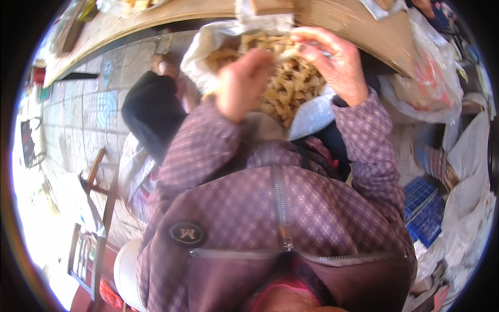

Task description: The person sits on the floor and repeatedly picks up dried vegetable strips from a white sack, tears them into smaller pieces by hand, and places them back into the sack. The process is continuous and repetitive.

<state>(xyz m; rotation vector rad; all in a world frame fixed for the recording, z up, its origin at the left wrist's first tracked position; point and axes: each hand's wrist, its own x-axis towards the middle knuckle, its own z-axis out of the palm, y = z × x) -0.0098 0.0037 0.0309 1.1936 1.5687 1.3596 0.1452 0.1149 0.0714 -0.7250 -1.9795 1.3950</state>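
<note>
Over an open white sack (195, 50) filled with small tan folded pieces (290, 91), both my hands are raised close together. My right hand (339, 64) has its thumb and fingers bent around a small pale piece (289, 54). Opposite it, my left hand (245, 84) is curled and blurred by motion. Its fingertips come near the pale piece, but whether they grip it cannot be made out. The sack sits in front of my body, below the edge of a wooden table (351, 23). What the small pieces are made of is unclear.
On the table edge above the sack lies a wooden block (273, 7). A clear plastic bag (432, 93) hangs at the right, above a blue plastic crate (425, 210). Left are a wooden chair (99, 241) and tiled paving (78, 105). Part of another person (432, 13) shows top right.
</note>
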